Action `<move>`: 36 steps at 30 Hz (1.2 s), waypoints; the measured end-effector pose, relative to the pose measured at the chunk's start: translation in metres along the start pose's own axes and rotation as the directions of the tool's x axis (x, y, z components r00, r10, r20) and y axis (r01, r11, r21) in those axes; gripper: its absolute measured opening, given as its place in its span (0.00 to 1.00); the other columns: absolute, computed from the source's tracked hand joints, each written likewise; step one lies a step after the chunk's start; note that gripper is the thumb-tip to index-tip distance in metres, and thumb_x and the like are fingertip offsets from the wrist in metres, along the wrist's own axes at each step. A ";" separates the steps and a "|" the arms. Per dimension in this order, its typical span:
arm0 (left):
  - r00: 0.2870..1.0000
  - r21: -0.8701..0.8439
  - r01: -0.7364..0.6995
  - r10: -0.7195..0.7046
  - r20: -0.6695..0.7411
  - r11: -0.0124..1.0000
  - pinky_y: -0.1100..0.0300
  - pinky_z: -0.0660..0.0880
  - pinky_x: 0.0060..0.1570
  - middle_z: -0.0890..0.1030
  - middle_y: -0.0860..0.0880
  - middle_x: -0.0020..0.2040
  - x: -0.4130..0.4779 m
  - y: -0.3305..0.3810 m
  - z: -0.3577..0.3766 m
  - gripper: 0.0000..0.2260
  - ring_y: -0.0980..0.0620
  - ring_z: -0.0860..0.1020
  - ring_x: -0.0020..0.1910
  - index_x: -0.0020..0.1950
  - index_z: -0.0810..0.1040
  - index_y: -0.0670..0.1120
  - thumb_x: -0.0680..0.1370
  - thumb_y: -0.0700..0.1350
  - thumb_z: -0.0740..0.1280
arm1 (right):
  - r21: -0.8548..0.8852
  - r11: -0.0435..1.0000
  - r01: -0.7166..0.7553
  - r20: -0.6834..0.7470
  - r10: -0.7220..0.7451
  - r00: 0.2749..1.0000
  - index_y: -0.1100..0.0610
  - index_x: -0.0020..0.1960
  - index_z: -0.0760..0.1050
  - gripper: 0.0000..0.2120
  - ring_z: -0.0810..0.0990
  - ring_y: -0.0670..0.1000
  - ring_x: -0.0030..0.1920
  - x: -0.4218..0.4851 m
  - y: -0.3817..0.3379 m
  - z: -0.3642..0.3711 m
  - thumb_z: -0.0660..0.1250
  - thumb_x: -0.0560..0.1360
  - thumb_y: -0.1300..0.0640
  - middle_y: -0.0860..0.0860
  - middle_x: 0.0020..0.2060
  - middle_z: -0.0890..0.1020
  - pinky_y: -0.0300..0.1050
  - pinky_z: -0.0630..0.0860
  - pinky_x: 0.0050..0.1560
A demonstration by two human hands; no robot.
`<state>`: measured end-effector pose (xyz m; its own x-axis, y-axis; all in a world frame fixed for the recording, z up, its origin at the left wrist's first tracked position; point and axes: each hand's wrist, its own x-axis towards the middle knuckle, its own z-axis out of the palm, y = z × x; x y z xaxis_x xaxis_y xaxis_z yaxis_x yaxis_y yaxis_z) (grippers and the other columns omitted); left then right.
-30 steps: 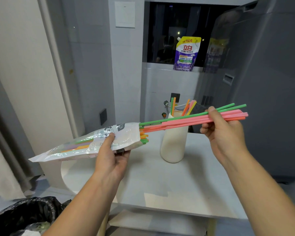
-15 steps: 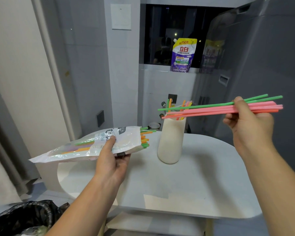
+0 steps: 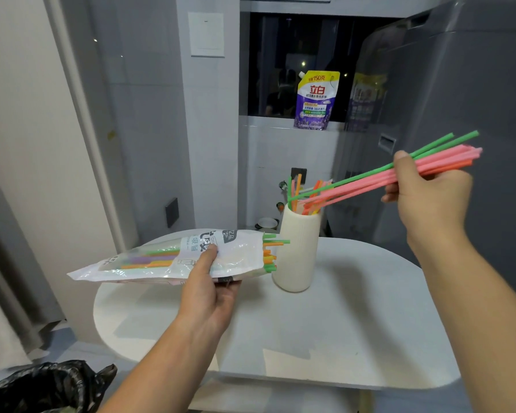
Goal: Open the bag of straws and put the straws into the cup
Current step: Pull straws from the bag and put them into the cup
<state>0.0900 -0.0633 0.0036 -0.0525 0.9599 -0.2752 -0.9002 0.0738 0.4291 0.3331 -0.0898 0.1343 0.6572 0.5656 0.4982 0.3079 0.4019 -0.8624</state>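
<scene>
My left hand grips the opened plastic bag of straws and holds it level above the white table, mouth toward the cup. Orange and green straw ends stick out of the mouth. A tall cream cup stands on the table with several straws upright in it. My right hand pinches a bundle of pink, green and orange straws, tilted down to the left. The bundle's lower ends reach the cup's rim.
A purple detergent pouch stands on the window ledge behind the cup. A grey appliance fills the right side. A bin with a black bag sits at the lower left, beside a curtain.
My right hand drew the straw bundle fully out of the bag, swung it right, then tipped its free ends down to the cup's mouth. The bag stayed almost still in my left hand.
</scene>
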 end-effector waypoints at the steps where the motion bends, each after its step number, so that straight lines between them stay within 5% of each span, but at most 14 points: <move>1: 1.000 0.000 0.002 -0.002 -0.002 1.000 0.54 0.84 0.37 0.86 0.46 0.58 0.000 0.000 0.000 0.19 0.50 0.87 0.48 0.71 0.75 0.46 0.80 0.38 0.68 | -0.019 1.000 0.006 0.005 -0.006 1.000 0.54 0.36 0.78 0.12 0.78 0.45 0.22 0.002 -0.001 0.001 0.69 0.77 0.53 0.51 0.28 0.80 0.41 0.80 0.30; 10: 1.000 -0.009 0.010 -0.010 -0.016 1.000 0.53 0.85 0.37 0.86 0.45 0.57 -0.002 -0.001 0.001 0.18 0.49 0.87 0.47 0.70 0.76 0.45 0.80 0.38 0.69 | -0.190 0.980 0.056 0.135 -0.030 0.990 0.56 0.39 0.78 0.11 0.80 0.43 0.23 0.010 -0.006 0.015 0.69 0.78 0.51 0.52 0.31 0.82 0.33 0.76 0.26; 17: 1.000 -0.020 0.009 -0.009 -0.026 1.000 0.53 0.84 0.36 0.87 0.45 0.56 -0.004 0.002 0.003 0.18 0.49 0.86 0.47 0.69 0.76 0.45 0.80 0.37 0.69 | -0.200 0.978 0.056 0.070 -0.043 0.997 0.58 0.44 0.80 0.11 0.81 0.44 0.25 0.019 -0.013 0.009 0.69 0.77 0.50 0.52 0.33 0.82 0.39 0.80 0.30; 22: 0.999 -0.017 0.021 -0.021 -0.025 1.000 0.53 0.84 0.36 0.86 0.45 0.59 -0.005 0.000 0.004 0.19 0.49 0.86 0.51 0.71 0.75 0.46 0.80 0.38 0.69 | -0.225 0.974 0.041 0.096 -0.020 0.995 0.54 0.39 0.77 0.10 0.81 0.44 0.24 0.019 -0.009 0.010 0.69 0.77 0.50 0.52 0.33 0.82 0.41 0.81 0.31; 32: 1.000 -0.011 0.015 -0.015 -0.013 1.000 0.53 0.84 0.36 0.87 0.46 0.57 -0.005 -0.003 0.001 0.19 0.50 0.87 0.46 0.71 0.76 0.47 0.80 0.38 0.69 | -0.354 0.929 0.110 0.381 0.036 0.924 0.59 0.44 0.79 0.11 0.84 0.54 0.36 0.027 -0.003 0.046 0.70 0.77 0.51 0.57 0.37 0.83 0.51 0.83 0.41; 36: 1.000 -0.009 0.015 -0.015 -0.013 1.000 0.53 0.84 0.35 0.86 0.46 0.58 -0.005 -0.003 0.000 0.19 0.50 0.87 0.45 0.71 0.76 0.47 0.80 0.38 0.69 | -0.425 0.900 0.101 0.462 0.119 0.879 0.61 0.47 0.78 0.10 0.82 0.52 0.34 0.027 0.003 0.062 0.71 0.77 0.53 0.57 0.39 0.83 0.43 0.80 0.34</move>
<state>0.0930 -0.0687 0.0036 -0.0449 0.9551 -0.2930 -0.9047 0.0855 0.4173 0.3092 -0.0287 0.1506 0.2960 0.8779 0.3764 0.6359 0.1129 -0.7635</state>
